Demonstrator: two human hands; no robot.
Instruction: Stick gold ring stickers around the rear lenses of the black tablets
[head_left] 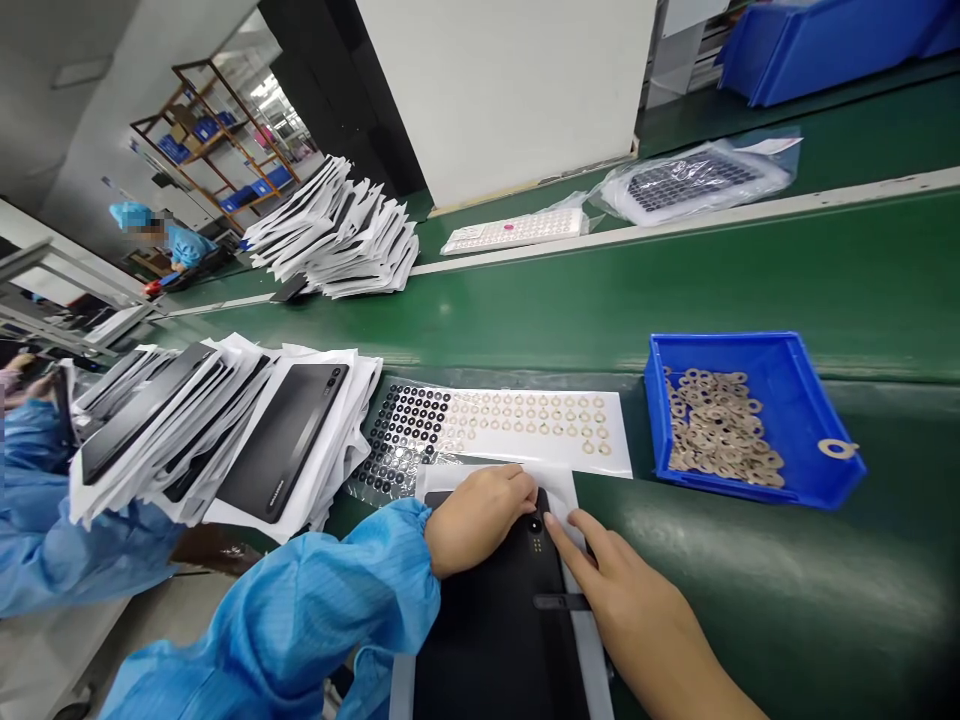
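A black tablet back cover (487, 640) lies on a white sheet in front of me, with a round camera opening (535, 524) near its top right. My left hand (480, 515) is closed, fingertips pinched at the cover's upper edge beside that opening; whatever they pinch is hidden. From the right, my right hand (637, 600) rests its thumb and forefinger against the cover's side edge. A dark flat strip (559, 602) sticks out from under this hand, its other end covered by the palm. Just beyond are a sheet of black rings (409, 425) and a white sheet of pale rings (544, 425).
A blue bin (814, 420) of tan rings stands right, one ring (836, 449) on its rim. Stacked covers with white sheets (281, 440) lie left; another stack (337, 230) stands farther back. Bagged parts (690, 180) lie behind. A co-worker's blue sleeve (75, 540) shows left.
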